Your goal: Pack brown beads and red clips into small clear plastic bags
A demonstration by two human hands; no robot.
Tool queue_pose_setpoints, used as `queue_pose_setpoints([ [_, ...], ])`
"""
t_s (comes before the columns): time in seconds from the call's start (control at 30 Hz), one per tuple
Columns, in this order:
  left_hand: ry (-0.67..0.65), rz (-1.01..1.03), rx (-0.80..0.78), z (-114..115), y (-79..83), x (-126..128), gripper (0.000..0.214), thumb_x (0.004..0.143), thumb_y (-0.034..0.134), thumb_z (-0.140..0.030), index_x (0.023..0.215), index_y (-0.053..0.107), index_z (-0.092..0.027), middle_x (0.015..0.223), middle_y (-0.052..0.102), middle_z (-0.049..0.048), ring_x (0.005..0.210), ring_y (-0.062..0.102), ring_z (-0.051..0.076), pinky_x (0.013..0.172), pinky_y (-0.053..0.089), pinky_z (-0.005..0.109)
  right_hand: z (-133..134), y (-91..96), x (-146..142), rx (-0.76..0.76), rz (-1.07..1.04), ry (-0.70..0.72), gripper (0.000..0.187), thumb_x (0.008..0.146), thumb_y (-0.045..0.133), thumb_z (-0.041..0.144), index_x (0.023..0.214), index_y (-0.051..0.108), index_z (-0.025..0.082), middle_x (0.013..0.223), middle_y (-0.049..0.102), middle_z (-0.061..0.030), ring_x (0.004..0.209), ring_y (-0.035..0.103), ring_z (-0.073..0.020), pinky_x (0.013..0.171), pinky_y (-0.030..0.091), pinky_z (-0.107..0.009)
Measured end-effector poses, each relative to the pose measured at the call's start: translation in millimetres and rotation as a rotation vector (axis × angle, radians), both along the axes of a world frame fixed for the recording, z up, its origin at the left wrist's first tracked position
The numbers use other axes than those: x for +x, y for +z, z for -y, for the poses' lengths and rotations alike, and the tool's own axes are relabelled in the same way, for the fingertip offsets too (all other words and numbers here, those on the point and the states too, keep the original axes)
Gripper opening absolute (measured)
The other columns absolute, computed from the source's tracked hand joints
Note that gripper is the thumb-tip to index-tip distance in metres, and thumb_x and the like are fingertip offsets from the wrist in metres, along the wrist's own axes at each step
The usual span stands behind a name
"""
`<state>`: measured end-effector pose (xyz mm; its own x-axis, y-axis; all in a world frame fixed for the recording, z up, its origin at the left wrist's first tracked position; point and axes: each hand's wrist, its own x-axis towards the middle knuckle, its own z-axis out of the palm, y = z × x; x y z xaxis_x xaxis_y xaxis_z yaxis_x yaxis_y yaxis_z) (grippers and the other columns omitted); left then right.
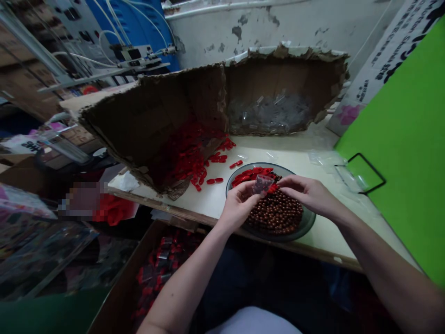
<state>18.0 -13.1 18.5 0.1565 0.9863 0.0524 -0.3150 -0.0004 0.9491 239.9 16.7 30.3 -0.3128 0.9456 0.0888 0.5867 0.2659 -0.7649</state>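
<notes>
Left hand [238, 206] pinches clear bag [262, 184], right hand [308, 194] pinches red piece [273, 188] above bead plate [306, 221]; a slip could drop either.

Two hands, one left hand [238, 206] and one right hand [306, 195]; one small clear bag [262, 184], one round plate [308, 221], one torn cardboard box [167, 116], one lower cardboard box [125, 278]; brown beads [276, 211] and red pieces [184, 157] too many to count

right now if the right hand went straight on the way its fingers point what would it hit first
Most likely the red piece at the edge of the small clear bag held in the left hand. The right hand looks almost on it already, though depth is hard to judge from this view.
</notes>
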Motion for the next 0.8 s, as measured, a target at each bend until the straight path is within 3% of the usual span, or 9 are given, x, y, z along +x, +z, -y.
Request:
queue_pose_setpoints([
  [0.3,-0.055,0.104,-0.006,6.1,11.0,6.9,0.033,0.069,0.076,-0.025,0.101,0.069,-0.017,0.09,0.073,0.0049,0.078,0.065,0.014,0.079,0.051,0.029,-23.6,-36.9,-18.1,0.169,0.287,0.067,0.016,0.083,0.057,0.026,0.093,0.068,0.021,0.092,0.073,-0.0049,0.084,0.067,-0.0216,0.077,0.049,-0.032],
  [0.53,-0.093,0.198,-0.017,7.9,21.0,14.0,0.035,0.068,0.078,-0.024,0.1,0.069,-0.017,0.09,0.073,0.005,0.08,0.066,0.015,0.08,0.052,0.031,-35.2,-72.6,-27.2,0.211,0.404,0.11,0.026,0.082,0.057,0.022,0.106,0.065,0.019,0.099,0.069,-0.0106,0.093,0.064,-0.0248,0.082,0.048,-0.034],
  [0.8,-0.108,0.216,-0.018,8.3,21.9,17.2,0.038,0.067,0.079,-0.025,0.103,0.069,-0.017,0.096,0.073,0.0066,0.086,0.067,0.018,0.085,0.052,0.035,-35.6,-74.0,-20.5,0.212,0.443,0.088,0.023,0.081,0.058,0.021,0.103,0.065,0.019,0.101,0.069,-0.009,0.095,0.064,-0.0239,0.084,0.048,-0.033],
])
